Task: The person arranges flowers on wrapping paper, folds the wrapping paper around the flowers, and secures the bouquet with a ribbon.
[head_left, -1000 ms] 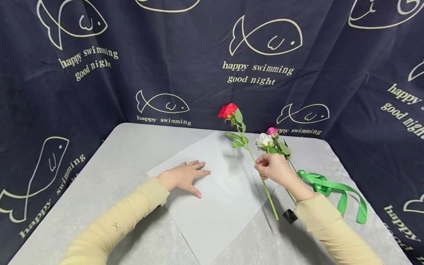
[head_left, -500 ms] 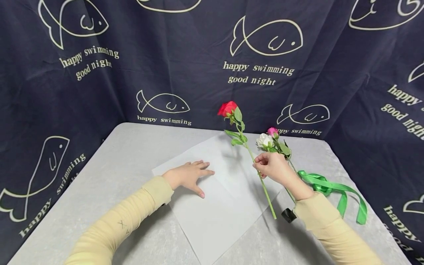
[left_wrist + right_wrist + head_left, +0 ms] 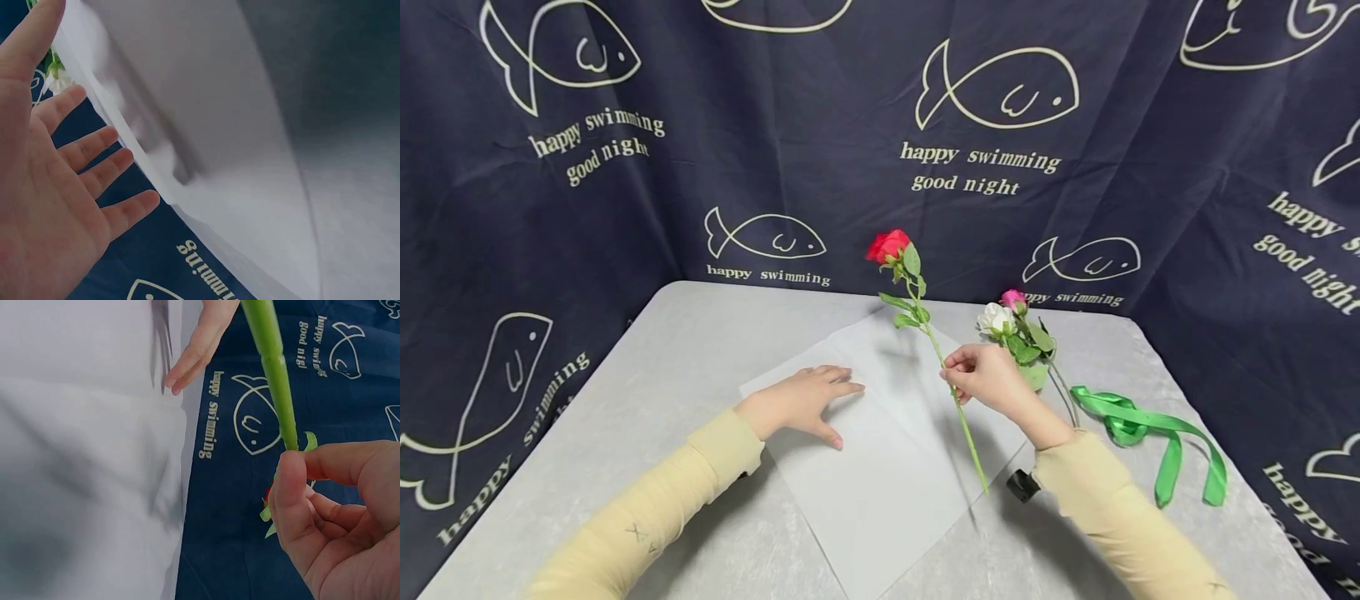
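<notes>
At the left, the person's left hand has its fingers spread over the left part of the white paper sheet; whether the palm touches it, I cannot tell. The sheet lies diamond-wise in the middle of the table, one corner pointing to the near edge, another to the far edge. For steadying it, light, even pressure from flat fingers would probably serve best, since thin paper likely skids or creases under a hard push. Above the sheet's right half hangs the red rose, tilted, bloom to the far left, its stem casting a shadow below. The right hand pinches that stem around mid-length between thumb and forefinger; so narrow a hold may let the flower roll, so a further finger behind the stem should help set its angle. Farther right, the white rose and pink rose lie toward the far right corner, and the green ribbon lies near the right edge, apart from the sheet.
</notes>
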